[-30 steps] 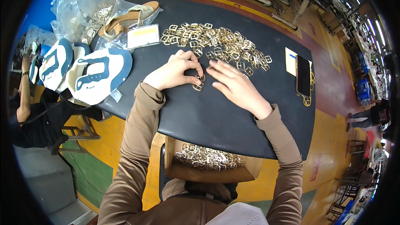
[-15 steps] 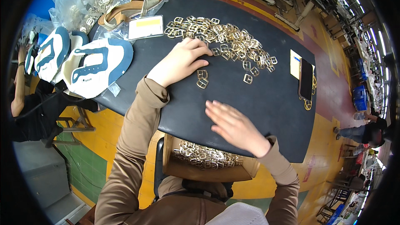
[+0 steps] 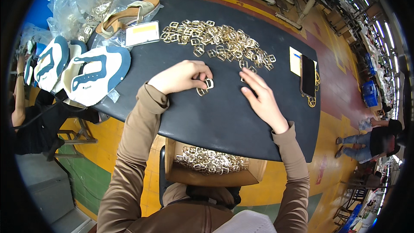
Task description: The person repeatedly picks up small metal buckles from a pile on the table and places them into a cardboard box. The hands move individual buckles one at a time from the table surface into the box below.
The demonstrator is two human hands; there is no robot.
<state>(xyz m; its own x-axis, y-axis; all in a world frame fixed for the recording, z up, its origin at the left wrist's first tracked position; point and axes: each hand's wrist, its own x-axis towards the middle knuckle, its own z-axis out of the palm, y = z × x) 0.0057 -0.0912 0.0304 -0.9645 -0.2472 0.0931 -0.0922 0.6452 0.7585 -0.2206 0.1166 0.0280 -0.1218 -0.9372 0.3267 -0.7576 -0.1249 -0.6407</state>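
A pile of gold metal buckles (image 3: 224, 36) spreads over the dark tabletop (image 3: 211, 121). Left of the middle, my left hand (image 3: 183, 77) has its thumb and fingertips closed on a buckle (image 3: 209, 83). Another buckle lies just under it, partly covered. My right hand (image 3: 265, 101) is palm down with fingers stretched out, and its fingertips reach a loose buckle (image 3: 243, 64) at the pile's near edge. Its fingers hide part of the buckles there; whether they touch them I cannot tell.
An open cardboard box (image 3: 215, 180) of buckles sits below the table's near edge. On the left are white-and-blue shoe pieces (image 3: 97, 77), a sandal (image 3: 125, 17), a card (image 3: 142, 33) and plastic bags (image 3: 77, 0). A phone (image 3: 307, 75) lies right; people are on both sides.
My left hand has drawn back from the pile and closed on one of two loose buckles. My right hand has moved forward and right to the pile's near edge. The view has shifted slightly.
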